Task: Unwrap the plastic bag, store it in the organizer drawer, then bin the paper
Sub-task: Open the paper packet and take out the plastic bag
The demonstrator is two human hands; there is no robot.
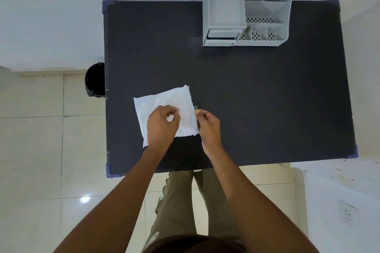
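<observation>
A white sheet of paper [162, 100] lies unfolded on the black table [257, 98], near its front left. A thin clear plastic bag [188, 118] rests over the paper's right part, hard to make out. My left hand [162, 124] sits on the paper with its fingertips pinched on the plastic. My right hand [207, 124] pinches the bag's right edge at the paper's border. The grey organizer [246, 6] stands at the table's far edge, its small drawer [221, 37] pulled out at the front left.
A black bin [95, 80] stands on the floor against the table's left edge. Tiled floor lies to the left and in front. A white surface with an outlet sits at the lower right.
</observation>
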